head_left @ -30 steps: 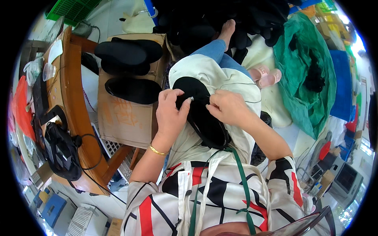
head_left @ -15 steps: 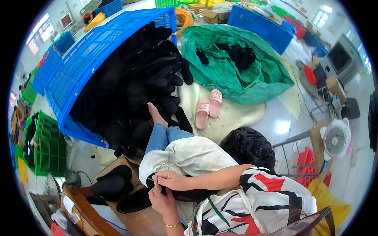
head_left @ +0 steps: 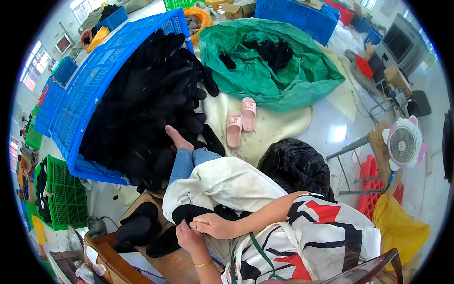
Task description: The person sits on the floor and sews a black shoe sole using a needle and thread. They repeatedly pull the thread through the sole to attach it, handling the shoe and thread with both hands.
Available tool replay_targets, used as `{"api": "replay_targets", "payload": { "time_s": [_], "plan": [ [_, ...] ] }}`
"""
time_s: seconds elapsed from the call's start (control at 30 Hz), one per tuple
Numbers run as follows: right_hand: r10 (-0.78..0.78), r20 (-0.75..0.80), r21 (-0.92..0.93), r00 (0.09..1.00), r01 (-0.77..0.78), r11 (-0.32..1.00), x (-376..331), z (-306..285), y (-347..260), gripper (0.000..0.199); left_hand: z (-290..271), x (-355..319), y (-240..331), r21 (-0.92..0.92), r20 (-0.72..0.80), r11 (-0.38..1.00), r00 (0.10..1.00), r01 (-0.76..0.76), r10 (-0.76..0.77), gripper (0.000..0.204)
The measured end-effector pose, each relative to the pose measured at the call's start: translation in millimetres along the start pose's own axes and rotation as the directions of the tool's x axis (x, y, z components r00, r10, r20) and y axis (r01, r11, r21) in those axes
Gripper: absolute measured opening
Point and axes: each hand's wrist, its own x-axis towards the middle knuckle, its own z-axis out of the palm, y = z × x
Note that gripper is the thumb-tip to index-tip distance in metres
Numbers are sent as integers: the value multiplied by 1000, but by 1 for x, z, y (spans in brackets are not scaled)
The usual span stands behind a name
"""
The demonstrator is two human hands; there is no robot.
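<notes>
On the white cloth (head_left: 236, 179) over my lap lies a black, rounded shoe-like piece (head_left: 191, 213). My right hand (head_left: 215, 225) is closed in a pinch at its near edge. Fingertip to fingertip with it, my left hand (head_left: 190, 238) is pinched too, a gold-coloured bangle on its wrist. Whatever is between the fingers is too small to make out. A thin dark loop like thread (head_left: 189, 196) shows on the cloth just beyond the black piece.
A tipped blue crate (head_left: 75, 106) spills black shoe-like pieces (head_left: 142, 104) at left. More black pieces (head_left: 139, 225) lie in a cardboard box by my left hand. Ahead are pink slides (head_left: 234, 128) and a green sack (head_left: 302, 85); a black bag (head_left: 298, 165) and fan (head_left: 404, 142) stand right.
The view has shifted a little. My hands have moved slightly toward me, still pinched together, and more of the black piece on my lap shows.
</notes>
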Motion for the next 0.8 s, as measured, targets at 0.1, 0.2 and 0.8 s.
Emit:
{"api": "replay_targets", "payload": {
  "time_s": [0.1, 0.2, 0.8],
  "plan": [
    [-117, 7, -208, 993, 116, 971, -4, 5, 1, 29, 1, -6, -7, -46, 16, 998, 998, 53, -53, 26],
    [-46, 59, -178, 997, 55, 982, -1, -2, -6, 22, -2, 3, -2, -187, 27, 981, 999, 44, -40, 29],
    [191, -45, -747, 981, -160, 645, -40, -122, -82, 8, -31, 57, 12, 54, 80, 998, 996, 44, -48, 43]
  ]
}}
